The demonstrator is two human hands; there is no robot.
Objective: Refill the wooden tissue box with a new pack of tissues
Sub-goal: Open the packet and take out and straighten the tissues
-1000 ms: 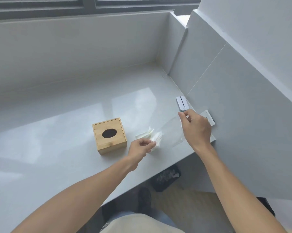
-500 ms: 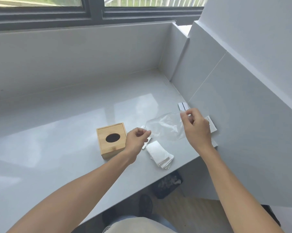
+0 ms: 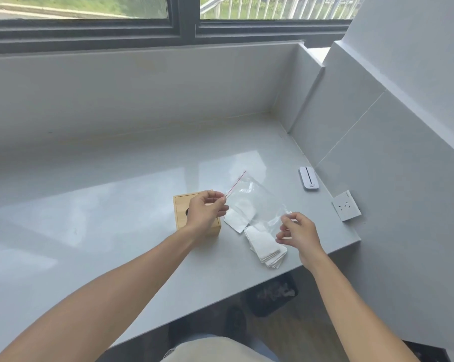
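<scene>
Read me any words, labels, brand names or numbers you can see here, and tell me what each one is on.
None can be read.
White device: a small dark mark near its lower end, too blurred to read.
Clear plastic bag, wooden tissue box, wall socket: no lettering visible.

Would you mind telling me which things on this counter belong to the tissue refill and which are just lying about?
Part of the job:
wooden tissue box
stack of tissues
clear plastic bag, pinched by the left hand and right hand

Just lying about:
small white device
white socket plate
dark bin below the counter
</scene>
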